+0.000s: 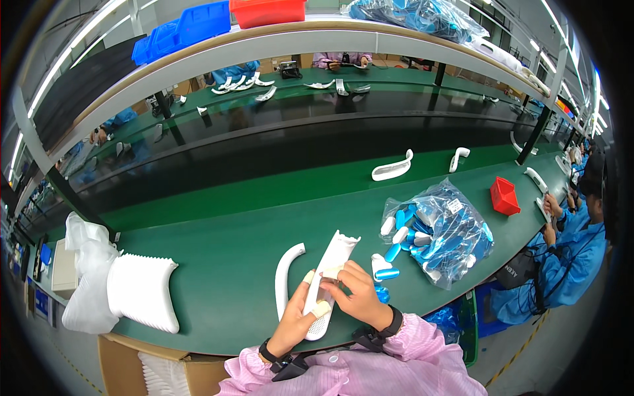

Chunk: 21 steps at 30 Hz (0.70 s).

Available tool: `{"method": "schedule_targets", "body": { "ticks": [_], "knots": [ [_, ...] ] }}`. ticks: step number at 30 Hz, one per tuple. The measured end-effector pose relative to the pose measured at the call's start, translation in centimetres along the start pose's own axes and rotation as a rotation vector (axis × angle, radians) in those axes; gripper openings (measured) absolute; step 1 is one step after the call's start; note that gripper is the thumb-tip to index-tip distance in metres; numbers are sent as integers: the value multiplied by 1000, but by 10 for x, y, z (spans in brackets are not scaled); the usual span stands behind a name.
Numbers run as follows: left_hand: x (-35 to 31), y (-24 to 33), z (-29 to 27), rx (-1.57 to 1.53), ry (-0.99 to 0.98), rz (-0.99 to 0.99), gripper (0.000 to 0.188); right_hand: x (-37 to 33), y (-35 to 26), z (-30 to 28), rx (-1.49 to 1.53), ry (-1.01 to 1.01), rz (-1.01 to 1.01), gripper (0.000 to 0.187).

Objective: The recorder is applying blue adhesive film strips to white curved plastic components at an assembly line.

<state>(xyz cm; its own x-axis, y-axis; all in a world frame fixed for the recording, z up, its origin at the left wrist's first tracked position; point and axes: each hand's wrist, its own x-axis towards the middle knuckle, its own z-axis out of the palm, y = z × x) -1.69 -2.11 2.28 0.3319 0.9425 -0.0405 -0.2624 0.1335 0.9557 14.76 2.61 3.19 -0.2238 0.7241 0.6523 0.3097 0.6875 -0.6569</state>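
A long white plastic shell (339,249), with a perforated rounded end close to me, lies tilted between my hands. My left hand (292,325) is closed round its left side, with pale finger covers on the fingers. Over the shell's middle, my right hand (362,295) has its fingers bent together against the inside. Whatever the right fingertips may pinch is hidden. Just left of the shell rests a curved white strip (282,280) on the green table. To the right lie loose blue-and-white oval pieces (387,273), near the mouth of a clear plastic bag (459,228) full of similar ones.
A red bin (505,196) stands right of the bag. White curved parts (392,169) lie by the dark conveyor (264,142). Stacked white parts (142,292) sit at left. A shelf (317,32) spans overhead. At right, a co-worker in blue (561,257) handles white parts.
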Motion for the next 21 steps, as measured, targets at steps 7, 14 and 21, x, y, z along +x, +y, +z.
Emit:
{"method": "schedule_targets", "body": {
  "ticks": [7, 14, 21],
  "knots": [
    [-4, -4, 2, -40, 84, 38, 69, -9, 1, 6, -180, 124, -142, 46],
    [-2, -13, 1, 175, 41, 132, 66, -22, 11, 11, -171, 345, 80, 100],
    [-8, -18, 0, -9, 62, 176, 64, -18, 32, 4, -101, -49, 273, 61]
  ]
}}
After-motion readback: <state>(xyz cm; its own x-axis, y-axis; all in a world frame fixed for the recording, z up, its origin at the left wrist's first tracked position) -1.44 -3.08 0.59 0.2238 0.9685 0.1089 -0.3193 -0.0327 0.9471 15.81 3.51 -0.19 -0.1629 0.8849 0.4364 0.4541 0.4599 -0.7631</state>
